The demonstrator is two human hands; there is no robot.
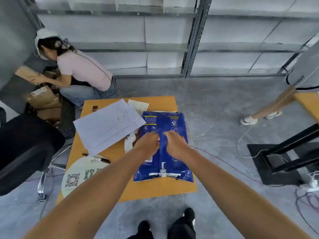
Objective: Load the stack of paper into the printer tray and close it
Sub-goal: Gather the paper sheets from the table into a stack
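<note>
A blue wrapped ream of paper point(174, 163) lies flat on a low yellow table point(155, 190). Both my hands rest on top of its middle seam. My left hand point(146, 144) pinches the wrapper on the left of the seam, and my right hand point(175, 144) pinches it on the right, fingertips almost touching. The wrapper is bunched up between them. No printer or tray is in view.
Loose printed sheets point(107, 125) lie on the table's left, with a white device point(129, 142), a black marker point(96, 157) and a round QR-code fan point(77, 175). A black chair point(25, 145) stands left. A person crouches behind by boxes; another stands right. Cables cross the floor.
</note>
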